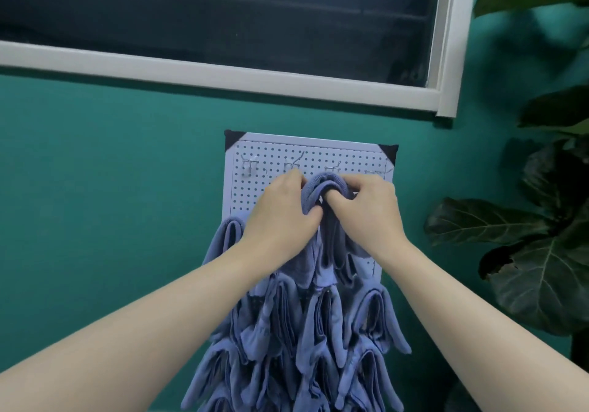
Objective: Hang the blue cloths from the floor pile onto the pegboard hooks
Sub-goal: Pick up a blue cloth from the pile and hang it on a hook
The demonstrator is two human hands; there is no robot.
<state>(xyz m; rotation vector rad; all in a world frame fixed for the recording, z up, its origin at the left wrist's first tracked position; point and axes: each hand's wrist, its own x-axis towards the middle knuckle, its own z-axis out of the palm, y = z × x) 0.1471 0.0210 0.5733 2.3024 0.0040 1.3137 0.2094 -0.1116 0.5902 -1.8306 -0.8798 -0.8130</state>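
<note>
While your left hand [280, 217] and right hand [363, 207] pinch the folded blue cloth [325, 185], they hide its hook on the pegboard [251, 195], whose top row stays bare.

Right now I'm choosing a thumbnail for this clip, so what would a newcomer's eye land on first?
First, the two hands at the centre: the left hand and right hand both grip the folded top of a blue cloth against the white pegboard. Below them, a mass of hung blue cloths covers the board's lower part. Behind is a teal wall, with dark plant leaves at right.
</note>
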